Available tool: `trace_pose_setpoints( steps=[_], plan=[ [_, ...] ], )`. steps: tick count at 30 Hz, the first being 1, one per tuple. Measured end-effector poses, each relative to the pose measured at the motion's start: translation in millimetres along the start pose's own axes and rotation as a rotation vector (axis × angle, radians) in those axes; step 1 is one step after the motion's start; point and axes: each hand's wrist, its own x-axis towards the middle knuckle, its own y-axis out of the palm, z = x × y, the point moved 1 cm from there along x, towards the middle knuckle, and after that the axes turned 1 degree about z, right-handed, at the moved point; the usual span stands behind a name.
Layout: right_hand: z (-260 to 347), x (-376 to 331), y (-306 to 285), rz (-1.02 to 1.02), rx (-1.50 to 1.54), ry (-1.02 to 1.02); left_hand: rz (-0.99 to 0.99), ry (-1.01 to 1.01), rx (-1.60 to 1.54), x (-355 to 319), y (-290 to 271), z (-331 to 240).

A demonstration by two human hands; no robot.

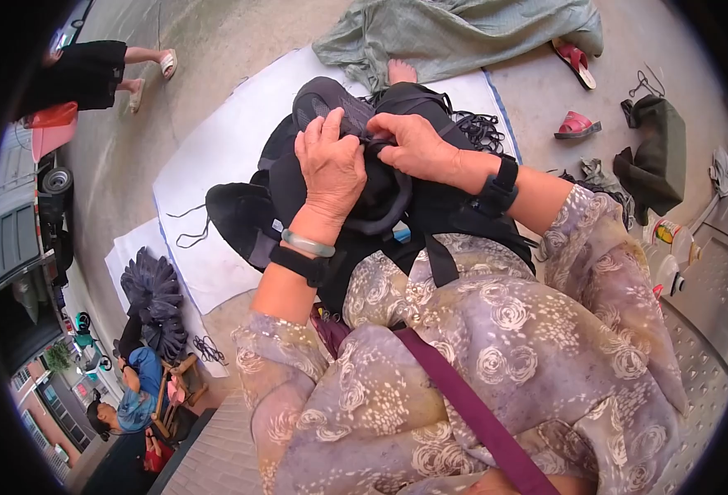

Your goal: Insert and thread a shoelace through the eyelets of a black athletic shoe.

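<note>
A black fabric article (327, 103) is held over the lap (475, 227), its rounded mesh end directed forward and leftward, its long axis partly obscured by the left hand (331, 165), whose grip cannot be told; its edge is pinched by the right hand (417, 147); within the labelled plastic container (669, 233), contents are indistinct
</note>
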Motion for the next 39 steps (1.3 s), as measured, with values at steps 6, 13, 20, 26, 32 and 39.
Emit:
trace_pose_setpoints(
  steps=[6, 13, 20, 26, 32, 39],
  plan=[
    [8, -12, -4, -0.136, -0.047, -0.015, -0.071, 0.008, 0.133, -37, -52, 7],
    [13, -16, -5, -0.115, -0.061, 0.015, 0.186, -0.747, 0.555, -241, -91, 161],
    [21, -19, -2, -0.103, -0.085, 0.022, 0.113, -0.601, 0.314, -206, -61, 138],
    [16, -13, -13, -0.063, 0.280, 0.184, -0.035, -0.258, -0.240, -76, -22, 71],
    [11, 9, -29, -0.057, -0.421, -0.014, 0.110, -0.192, -0.187, -59, -11, 59],
    [-4, 38, -33, -0.341, -0.607, -0.108, -0.004, -0.276, -0.568, -53, -27, 47]
  ],
)
